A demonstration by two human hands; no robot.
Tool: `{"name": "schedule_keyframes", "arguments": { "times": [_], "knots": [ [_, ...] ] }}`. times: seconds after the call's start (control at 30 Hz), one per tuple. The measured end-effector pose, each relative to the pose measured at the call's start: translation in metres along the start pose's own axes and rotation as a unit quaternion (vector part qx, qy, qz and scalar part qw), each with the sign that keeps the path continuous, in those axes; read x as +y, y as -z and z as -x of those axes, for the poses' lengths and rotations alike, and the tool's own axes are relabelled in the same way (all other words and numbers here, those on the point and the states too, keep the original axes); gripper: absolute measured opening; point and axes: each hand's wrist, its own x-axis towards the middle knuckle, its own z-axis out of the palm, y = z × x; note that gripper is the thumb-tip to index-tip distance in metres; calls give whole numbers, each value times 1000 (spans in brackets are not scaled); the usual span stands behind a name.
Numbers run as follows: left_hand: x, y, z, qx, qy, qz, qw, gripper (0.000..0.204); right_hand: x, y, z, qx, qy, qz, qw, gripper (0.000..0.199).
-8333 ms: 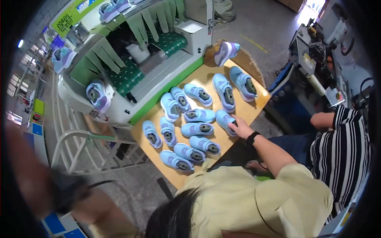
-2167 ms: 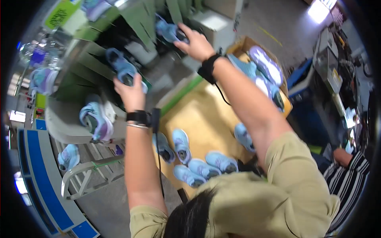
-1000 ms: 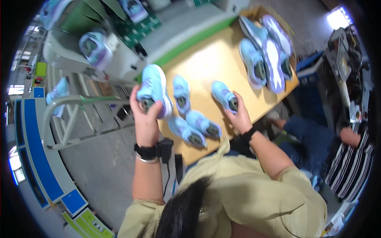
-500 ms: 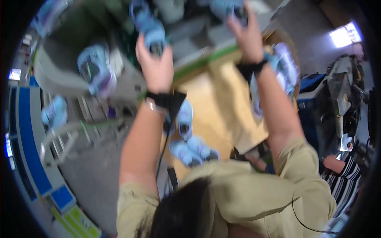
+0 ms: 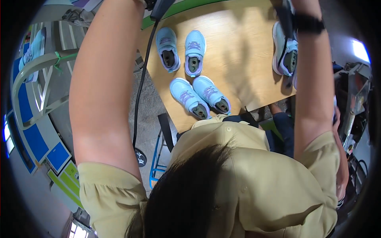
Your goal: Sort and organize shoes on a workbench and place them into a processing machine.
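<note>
Both forearms reach up past the top edge, so neither hand shows. My left forearm point(image 5: 105, 75) ends at a dark strap with a black cable hanging from it. At my right forearm point(image 5: 313, 79), a black band circles the wrist, right of a light blue sneaker point(image 5: 279, 51) at the table's right end. Two light blue sneakers with lilac straps, one on the left point(image 5: 166, 44) and one beside it point(image 5: 195, 44), stand on the wooden table point(image 5: 226, 23). Nearer me, another pair, a left shoe point(image 5: 184, 94) and a right shoe point(image 5: 209, 90), sits side by side by my shirt.
A green strip point(image 5: 180, 8) runs along the table's far edge. On the left, a light blue shoe point(image 5: 35, 51) is by a curved pale metal rail point(image 5: 22, 87). A blue metal frame point(image 5: 156, 158) stands on the floor. Dark equipment point(image 5: 353, 107) and another person's arm point(image 5: 342, 166) are at the right.
The view has swung down toward my body and the table. Both hands, earlier in sight at light blue shoes by the grey machine, are now beyond the top edge.
</note>
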Motion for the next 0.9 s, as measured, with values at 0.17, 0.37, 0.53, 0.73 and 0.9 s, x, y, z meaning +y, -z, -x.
{"name": "schedule_keyframes", "arguments": {
  "times": [0.17, 0.37, 0.53, 0.73, 0.9],
  "knots": [
    [-19, 34, 47, 2, -102, -66, 993, 95, -32, 39, 195, -196, -31, 218, 956, 58],
    [-72, 30, 230, -167, -49, -264, 949, 50, -2, 235, 283, 141, -88, 516, 840, 47],
    [-81, 16, 321, -220, 77, -386, 893, 76, 86, 345, 223, 398, -195, 356, 823, 58],
    [-86, -11, 332, -270, 134, -439, 846, 82, 144, 397, 161, 85, -302, 453, 834, 80],
    [-103, -29, 332, -207, 84, -447, 866, 71, 117, 357, 162, 12, -296, 310, 904, 62]
  ]
}}
